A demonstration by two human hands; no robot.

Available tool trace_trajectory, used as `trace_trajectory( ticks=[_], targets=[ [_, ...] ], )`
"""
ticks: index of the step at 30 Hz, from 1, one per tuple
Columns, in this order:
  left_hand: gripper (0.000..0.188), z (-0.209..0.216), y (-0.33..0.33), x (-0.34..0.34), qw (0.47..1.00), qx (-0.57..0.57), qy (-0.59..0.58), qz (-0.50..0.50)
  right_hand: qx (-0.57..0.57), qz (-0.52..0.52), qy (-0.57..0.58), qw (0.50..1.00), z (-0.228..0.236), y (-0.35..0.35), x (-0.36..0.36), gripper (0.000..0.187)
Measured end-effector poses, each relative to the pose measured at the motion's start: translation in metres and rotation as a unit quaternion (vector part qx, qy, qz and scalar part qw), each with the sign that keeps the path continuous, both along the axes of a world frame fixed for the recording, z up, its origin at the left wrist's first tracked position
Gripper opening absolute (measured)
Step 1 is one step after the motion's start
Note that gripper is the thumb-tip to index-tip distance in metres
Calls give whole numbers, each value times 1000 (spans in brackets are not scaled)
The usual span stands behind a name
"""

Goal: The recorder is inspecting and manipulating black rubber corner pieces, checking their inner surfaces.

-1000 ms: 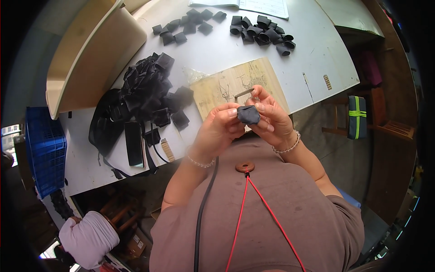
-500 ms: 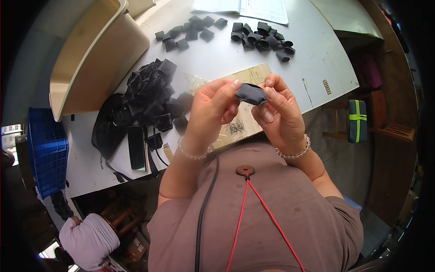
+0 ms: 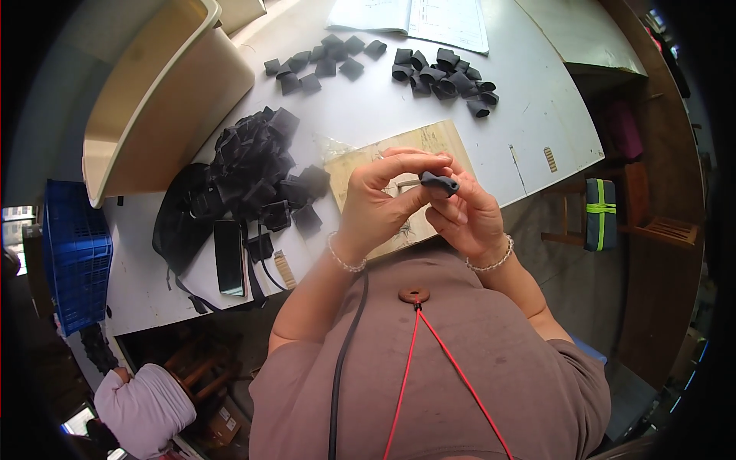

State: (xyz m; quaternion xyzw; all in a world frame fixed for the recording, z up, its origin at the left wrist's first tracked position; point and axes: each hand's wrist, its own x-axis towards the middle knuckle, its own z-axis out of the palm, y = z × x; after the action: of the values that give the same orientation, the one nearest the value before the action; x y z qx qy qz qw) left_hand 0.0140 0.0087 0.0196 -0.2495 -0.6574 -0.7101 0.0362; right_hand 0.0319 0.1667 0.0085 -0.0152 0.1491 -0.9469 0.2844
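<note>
Both hands are together over a pale wooden board (image 3: 422, 139) on the table. Between their fingertips is a small black fabric piece (image 3: 438, 184), folded or rolled narrow. My left hand (image 3: 369, 201) is closed, its thumb and fingers pinching the piece from the left. My right hand (image 3: 477, 222) is closed on the piece's right side, thumb on top. A thin greyish rod (image 3: 408, 184) shows in the gap of the left fingers; what it belongs to is hidden. To the left lies a heap of black fabric pieces (image 3: 249, 157).
Two groups of black pieces, flat ones (image 3: 326, 65) and open loops (image 3: 445, 77), lie at the far side below an open notebook (image 3: 445, 23). A beige bin (image 3: 176, 107), a phone (image 3: 229, 258) and a blue crate (image 3: 77, 253) are left. A person (image 3: 146, 410) sits lower left.
The black piece has turned and narrowed between my fingers. My left hand has moved right and my hands sit slightly lower and closer together. The thin rod has come into sight.
</note>
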Motion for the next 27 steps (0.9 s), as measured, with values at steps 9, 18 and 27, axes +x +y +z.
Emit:
trace_trajectory(
  ticks=[9,18,27],
  targets=[
    [27,6,6,23,995,-50,-30,78,317,-135,129,930,25,4,-1,23],
    [25,11,-7,26,967,137,-210,40,287,-130,132,940,29,0,-5,22],
    [17,15,-19,7,889,181,-409,-93,81,30,-10,996,14,3,-8,13]
  ],
)
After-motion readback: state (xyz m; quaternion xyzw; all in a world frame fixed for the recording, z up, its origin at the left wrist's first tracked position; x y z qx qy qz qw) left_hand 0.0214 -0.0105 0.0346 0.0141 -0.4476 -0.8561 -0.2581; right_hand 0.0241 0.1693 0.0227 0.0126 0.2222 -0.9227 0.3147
